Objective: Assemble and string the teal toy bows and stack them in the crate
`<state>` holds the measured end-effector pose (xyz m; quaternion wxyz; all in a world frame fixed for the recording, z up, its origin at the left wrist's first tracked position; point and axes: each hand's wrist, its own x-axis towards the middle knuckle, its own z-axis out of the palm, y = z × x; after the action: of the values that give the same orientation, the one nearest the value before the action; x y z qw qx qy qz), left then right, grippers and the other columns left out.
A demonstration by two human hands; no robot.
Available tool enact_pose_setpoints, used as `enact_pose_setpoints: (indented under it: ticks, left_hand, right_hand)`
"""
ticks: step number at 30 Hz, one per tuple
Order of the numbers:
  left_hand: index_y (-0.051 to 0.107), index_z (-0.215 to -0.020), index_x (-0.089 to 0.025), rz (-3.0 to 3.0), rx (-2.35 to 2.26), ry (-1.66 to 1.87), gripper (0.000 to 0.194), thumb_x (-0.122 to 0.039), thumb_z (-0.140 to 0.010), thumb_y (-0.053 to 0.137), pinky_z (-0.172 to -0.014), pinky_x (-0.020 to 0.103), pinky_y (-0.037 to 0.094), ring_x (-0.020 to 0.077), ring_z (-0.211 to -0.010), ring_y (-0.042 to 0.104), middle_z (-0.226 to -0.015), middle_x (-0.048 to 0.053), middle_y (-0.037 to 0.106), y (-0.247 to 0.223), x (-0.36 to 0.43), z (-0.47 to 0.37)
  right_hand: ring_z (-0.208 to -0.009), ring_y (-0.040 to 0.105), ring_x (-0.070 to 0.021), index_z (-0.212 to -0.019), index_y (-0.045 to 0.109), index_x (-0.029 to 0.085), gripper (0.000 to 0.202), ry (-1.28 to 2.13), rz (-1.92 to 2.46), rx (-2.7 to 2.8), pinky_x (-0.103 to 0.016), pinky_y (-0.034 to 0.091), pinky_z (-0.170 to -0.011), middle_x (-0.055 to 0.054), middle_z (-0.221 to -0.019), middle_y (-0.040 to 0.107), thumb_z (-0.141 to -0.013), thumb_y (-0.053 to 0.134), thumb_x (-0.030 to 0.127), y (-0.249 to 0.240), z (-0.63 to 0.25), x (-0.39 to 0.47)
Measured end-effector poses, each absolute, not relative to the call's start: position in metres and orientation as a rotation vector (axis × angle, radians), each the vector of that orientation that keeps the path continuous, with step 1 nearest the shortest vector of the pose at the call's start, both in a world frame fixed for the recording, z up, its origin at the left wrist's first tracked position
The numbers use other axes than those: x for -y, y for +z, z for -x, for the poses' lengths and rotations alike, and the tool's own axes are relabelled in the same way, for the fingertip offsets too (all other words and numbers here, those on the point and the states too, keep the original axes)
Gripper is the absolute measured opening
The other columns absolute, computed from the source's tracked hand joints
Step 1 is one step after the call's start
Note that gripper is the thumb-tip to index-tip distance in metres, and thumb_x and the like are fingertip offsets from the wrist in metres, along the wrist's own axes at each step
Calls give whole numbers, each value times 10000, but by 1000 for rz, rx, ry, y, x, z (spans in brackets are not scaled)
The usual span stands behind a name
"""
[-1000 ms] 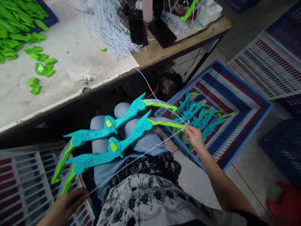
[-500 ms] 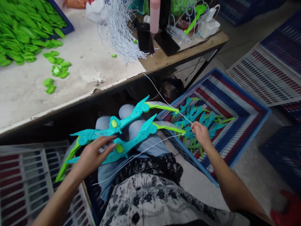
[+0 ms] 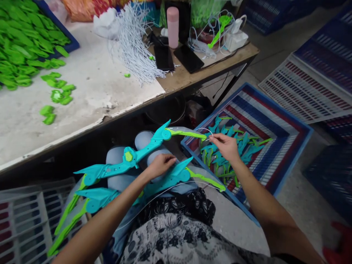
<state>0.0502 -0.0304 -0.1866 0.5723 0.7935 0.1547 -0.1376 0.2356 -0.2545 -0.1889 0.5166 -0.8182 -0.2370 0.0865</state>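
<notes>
On either side of the left hand (image 3: 162,165), the far toy bow (image 3: 151,143) and near toy bow (image 3: 96,202) are smooth teal and lime-green plastic with a faint sheen, while the white cord (image 3: 204,128) pinched in the right hand (image 3: 226,147) looks matt. Nearer the body than both hands, a printed blouse (image 3: 165,234) is soft, matt cloth; beyond the right hand, a blue crate (image 3: 296,161) is hard plastic. Farther ahead of the hands, the worktable (image 3: 90,80) has a scuffed, chipped whitish top beside a brown wood-look strip, bearing a smooth pink bottle (image 3: 173,31) and dark, glassy-looking phones (image 3: 189,58).
</notes>
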Motion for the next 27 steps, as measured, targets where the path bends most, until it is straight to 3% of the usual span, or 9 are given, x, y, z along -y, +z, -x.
enact_pose_setpoints:
  ticks: [6,12,15,27]
  left_hand:
    - [680,-895,-132,-1425,-551,-297,174,-224,-803,563,-530,210,439,128,-566,568,-640,26,636,-209,57,-116]
    - [646,-888,-97,-1130,-594,-337,111,-126,-803,581,-523,205,438,104,-513,567,-594,18,615,-233,87,-147]
    - [631,-945,-104,-1013,-512,-343,147,-130,-806,589,-535,218,452,114,-539,589,-644,32,633,-238,96,-154]
    - [638,-836,-84,-908,-434,-335,173,-239,-771,683,-584,231,481,115,-577,605,-702,60,654,-244,102,-163]
  right_hand:
    - [-680,587,-159,-813,701,191,206,77,2043,754,-290,461,-623,-35,-753,672,-826,589,364,-202,-235,246]
    - [-754,591,-185,-831,679,200,191,-16,2102,938,-328,469,-690,-47,-784,676,-871,539,324,-206,-237,245]
    - [-770,586,-192,-843,672,204,196,-57,2123,1008,-345,467,-721,-53,-793,677,-886,516,315,-202,-237,246]
    - [-772,564,-192,-877,670,201,194,-47,2153,1114,-343,462,-716,-57,-806,666,-900,498,287,-201,-236,248]
